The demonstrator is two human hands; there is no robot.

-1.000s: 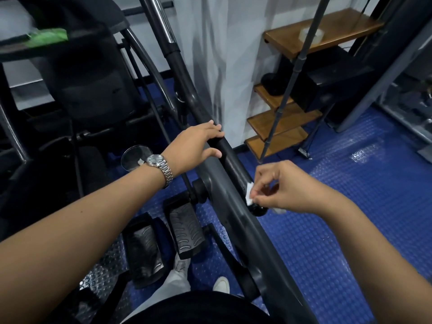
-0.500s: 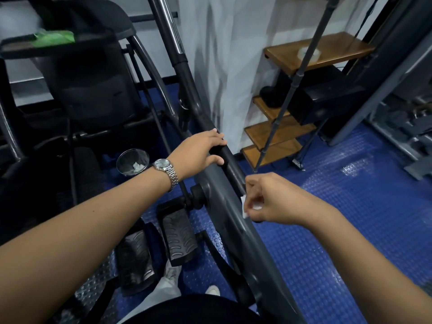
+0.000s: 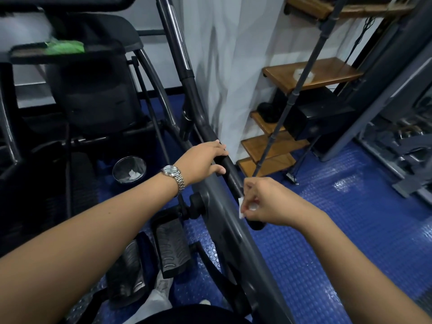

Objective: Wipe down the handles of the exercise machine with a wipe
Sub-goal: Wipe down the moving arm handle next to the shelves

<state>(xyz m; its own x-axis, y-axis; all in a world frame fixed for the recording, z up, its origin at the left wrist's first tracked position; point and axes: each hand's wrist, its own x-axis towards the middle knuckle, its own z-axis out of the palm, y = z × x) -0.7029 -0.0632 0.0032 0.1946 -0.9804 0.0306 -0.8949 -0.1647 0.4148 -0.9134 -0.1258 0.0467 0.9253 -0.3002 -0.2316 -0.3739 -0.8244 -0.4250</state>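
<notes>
A black padded handle [image 3: 230, 170] of the exercise machine slants from the upper middle down to its rounded end at centre. My left hand [image 3: 204, 161], with a silver watch on the wrist, is wrapped over the upper part of that handle. My right hand [image 3: 264, 202] is closed around the handle's lower end, pinching a small white wipe [image 3: 241, 208] against it. Most of the wipe is hidden inside the fingers. The grey machine frame [image 3: 224, 230] runs just below the handle.
Two black foot pedals [image 3: 171, 246] lie below on the blue studded floor [image 3: 327, 253]. A small bin [image 3: 129, 169] with crumpled paper stands at left. Wooden shelves [image 3: 275, 146] and a thin dark pole [image 3: 294, 94] are at right, with a white curtain behind.
My right hand with the wipe has slid slightly along the handle's lower end. The left hand keeps its hold on the handle. The view has tilted a little downward.
</notes>
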